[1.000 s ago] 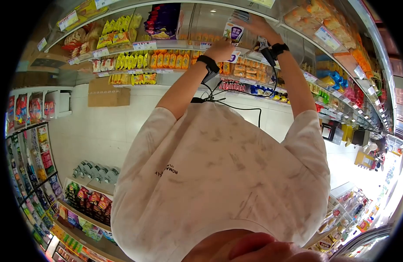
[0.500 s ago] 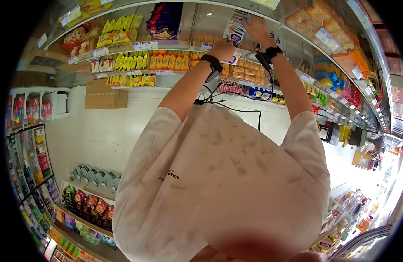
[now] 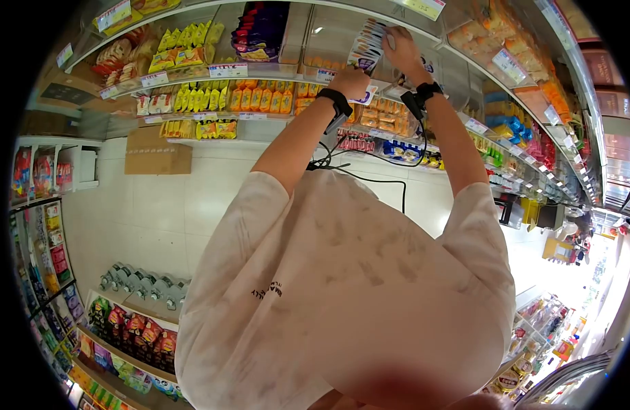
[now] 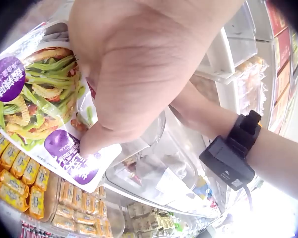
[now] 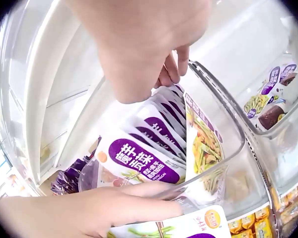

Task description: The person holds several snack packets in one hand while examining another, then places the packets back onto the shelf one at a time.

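My left hand (image 3: 350, 83) pinches a white and purple snack packet (image 4: 44, 99) by its edge, thumb (image 4: 102, 136) across its printed front. This packet shows green vegetable strips and stands out in front of a clear plastic bin (image 5: 228, 116). Inside the bin, similar snack packets (image 5: 144, 153) stand in a leaning row, one turned sideways along the bin's right wall. Above the rear of that row is my right hand (image 3: 402, 53), its loosely bent fingers (image 5: 171, 69) right at the tops of the back packets. The thumb of that hand is hidden in its wrist view.
Purple-wrapped snacks (image 3: 260, 31) fill a bin to the left. Orange-wrapped snacks (image 3: 262, 96) line the shelf below. More vegetable packets (image 5: 270, 94) lie in the neighbouring bin at right. A black cable (image 3: 380, 180) hangs between my wrists. A cardboard box (image 3: 158, 149) stands on the floor.
My right hand has drawn back slightly from the rear of the row, and more of the packets show. My left hand keeps hold of the front packet. The head view has shifted slightly.
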### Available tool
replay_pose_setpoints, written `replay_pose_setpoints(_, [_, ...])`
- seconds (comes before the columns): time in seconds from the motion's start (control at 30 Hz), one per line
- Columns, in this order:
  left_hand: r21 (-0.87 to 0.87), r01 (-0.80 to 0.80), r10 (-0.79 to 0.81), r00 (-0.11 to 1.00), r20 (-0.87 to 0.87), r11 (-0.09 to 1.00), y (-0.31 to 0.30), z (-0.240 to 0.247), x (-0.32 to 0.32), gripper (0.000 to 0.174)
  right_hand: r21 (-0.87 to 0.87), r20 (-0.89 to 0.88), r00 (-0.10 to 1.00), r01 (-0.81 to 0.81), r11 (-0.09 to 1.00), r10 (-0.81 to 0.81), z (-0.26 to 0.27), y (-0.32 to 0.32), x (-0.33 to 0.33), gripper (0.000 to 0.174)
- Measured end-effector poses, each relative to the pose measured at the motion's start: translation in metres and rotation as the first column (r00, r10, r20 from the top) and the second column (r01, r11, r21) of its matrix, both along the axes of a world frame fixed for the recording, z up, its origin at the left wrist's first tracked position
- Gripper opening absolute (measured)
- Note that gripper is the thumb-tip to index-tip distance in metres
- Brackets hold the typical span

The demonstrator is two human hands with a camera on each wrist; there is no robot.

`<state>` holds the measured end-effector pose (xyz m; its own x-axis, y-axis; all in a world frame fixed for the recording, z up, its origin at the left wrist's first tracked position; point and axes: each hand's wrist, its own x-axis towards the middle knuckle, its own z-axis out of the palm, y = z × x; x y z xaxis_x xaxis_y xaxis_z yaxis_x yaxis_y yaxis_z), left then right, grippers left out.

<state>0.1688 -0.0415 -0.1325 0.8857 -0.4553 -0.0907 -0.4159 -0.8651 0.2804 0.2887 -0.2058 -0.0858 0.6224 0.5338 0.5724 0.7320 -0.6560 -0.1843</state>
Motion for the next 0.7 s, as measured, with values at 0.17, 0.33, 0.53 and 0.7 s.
replay_pose_setpoints(0.17, [-0.024,-0.017,0.018,0.999,0.041,1.0,-0.002,-0.006,-0.001,0.027,-0.128,-0.12,0.992,0.027,0.991,-0.043,0.005,0.002,0.005,0.058])
replay_pose_setpoints(0.33, [-0.033,-0.018,0.021,0.995,0.094,0.999,-0.001,-0.01,0.0,0.028,-0.14,-0.284,0.956,0.037,0.989,-0.076,0.015,0.01,-0.005,0.077])
replay_pose_setpoints(0.53, [-0.043,-0.06,0.064,0.993,0.1,0.997,-0.004,-0.012,0.0,0.029,-0.094,-0.28,0.958,-0.093,0.991,0.064,0.027,-0.002,-0.008,0.068])
replay_pose_setpoints(0.7, [-0.029,-0.056,0.059,0.992,0.116,0.998,-0.004,-0.008,-0.001,0.03,-0.07,-0.111,0.993,-0.036,0.997,0.028,0.029,0.001,-0.014,0.057])
